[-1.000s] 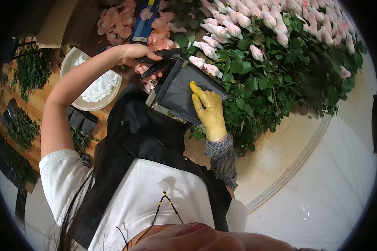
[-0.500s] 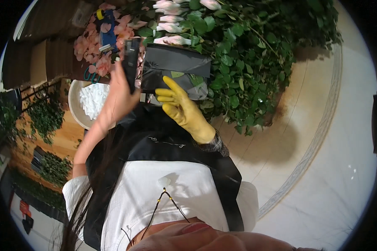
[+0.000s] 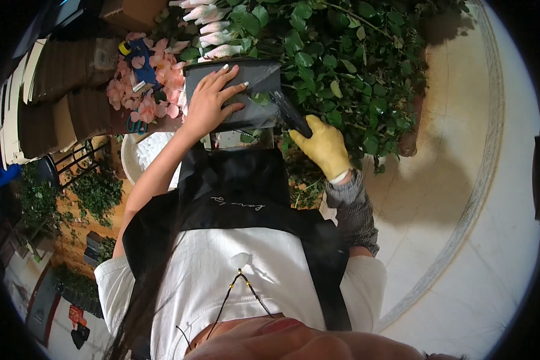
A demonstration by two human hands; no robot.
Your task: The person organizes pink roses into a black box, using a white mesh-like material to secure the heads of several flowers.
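Note:
My bare left hand (image 3: 209, 103) lies with spread fingers on a sheet of black wrapping with glossy clear film (image 3: 264, 75). Some green leaf shows through the film beside my fingertips. At the sheet's right edge, my right hand (image 3: 325, 149), in a yellow rubber glove, is closed around a long black stapler (image 3: 292, 115). The tool's far end meets the edge of the sheet; whether it has bitten into it I cannot tell. Just beyond the sheet lie pale pink rose heads in net sleeves (image 3: 215, 39).
A thick heap of leafy stems (image 3: 336, 72) fills the right of the table. Loose pink petals (image 3: 165, 60) lie at left around a blue tool (image 3: 144, 72) and teal-handled scissors (image 3: 136, 125). Stacked brown cardboard (image 3: 72, 66) stands far left, above a tub of white pieces (image 3: 153, 150).
The black stapler has passed from my left hand to my gloved right hand, which has moved right. My left hand now rests flat on the black sheet.

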